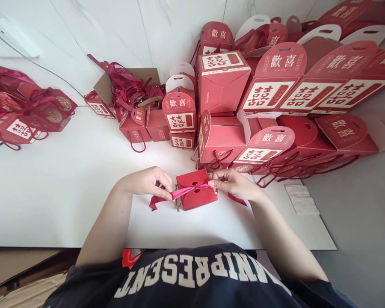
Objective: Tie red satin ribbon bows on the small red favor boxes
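Note:
A small red gift box [197,201] sits on the white table in front of me, with gold chain showing at its sides. Across its top runs a pink ribbon [186,191], crossed or knotted near the middle between two round holes. My left hand [154,183] pinches the ribbon left of the box, and a loose tail hangs past my fingers. On the other side, my right hand [228,183] pinches the ribbon's other end close to the box's right edge. Its tail shows below that hand.
Stacked red boxes [276,92] with handles and cords rise behind and right. An open carton [104,85] holds a heap of ribbons [128,83]. More tied red boxes [56,109] stand far left. White papers [302,199] lie near the table's [64,205] right edge.

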Demonstrator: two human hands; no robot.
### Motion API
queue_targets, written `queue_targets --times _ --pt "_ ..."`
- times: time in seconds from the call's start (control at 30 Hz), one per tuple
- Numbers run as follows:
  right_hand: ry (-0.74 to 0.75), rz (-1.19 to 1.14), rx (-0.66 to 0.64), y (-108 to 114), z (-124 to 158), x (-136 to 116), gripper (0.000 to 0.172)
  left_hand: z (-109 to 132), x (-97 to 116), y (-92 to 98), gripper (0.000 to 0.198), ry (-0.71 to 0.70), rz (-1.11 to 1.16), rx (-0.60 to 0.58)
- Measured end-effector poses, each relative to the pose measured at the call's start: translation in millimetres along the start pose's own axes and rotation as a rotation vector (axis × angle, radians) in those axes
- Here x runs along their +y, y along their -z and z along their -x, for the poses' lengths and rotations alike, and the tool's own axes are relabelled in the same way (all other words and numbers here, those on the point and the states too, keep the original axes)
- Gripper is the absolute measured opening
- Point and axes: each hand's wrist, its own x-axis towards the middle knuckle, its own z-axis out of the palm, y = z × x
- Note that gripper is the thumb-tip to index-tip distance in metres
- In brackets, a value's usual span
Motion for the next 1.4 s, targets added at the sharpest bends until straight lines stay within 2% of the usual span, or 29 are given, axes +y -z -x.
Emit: queue_targets --times 0.13,0.23,0.3,0.33,0.5,0.6,0.77,0.9,1.0,1.23,1.4 --pt "-0.001 0.000 0.005 -1.1 -0.9 -3.3 0.042 -11.1 13.6 3.9 0.007 -0.222 -0.084 0.127" --pt "0.007 0.002 0.011 -1.4 -2.5 -3.3 0.043 -29.9 11.7 -0.4 0.013 -0.311 0.013 0.041" --pt "0.009 -0.009 0.012 -1.0 -3.4 -2.0 0.044 -42.0 4.8 -5.7 0.020 -0.311 0.115 -0.013" --pt "0.011 -0.016 0.008 -0.5 -3.6 -1.0 0.044 -46.9 0.7 -8.6 0.023 -0.315 0.155 -0.002" --pt "-0.018 -0.063 -0.015 4.7 -2.4 4.8 0.046 -57.8 -12.6 -20.6 0.028 -0.320 0.199 0.252" --pt "-0.010 -0.121 -0.027 8.5 -0.9 8.8 0.045 -58.8 -13.1 -23.8 0.031 -0.283 0.173 0.344" --pt "0.087 -0.211 -0.037 12.2 2.1 15.4 0.035 -59.2 -12.2 -24.0 0.026 -0.285 0.139 0.329" --pt "0.162 -0.250 0.014 8.5 3.2 14.8 0.026 -58.6 -10.5 -24.1 0.031 -0.220 0.080 0.341" --pt "0.168 -0.251 0.054 1.1 2.0 7.8 0.025 -57.4 -6.6 -25.2 0.032 -0.198 0.037 0.343" --pt "0.272 0.022 0.117 -19.0 -5.5 -12.1 0.023 -54.5 1.8 -28.7 0.027 -0.215 -0.030 0.308" --pt "0.386 0.492 0.187 -28.9 -4.2 -23.3 0.024 -52.7 3.3 -30.5 0.025 -0.204 -0.100 0.330"
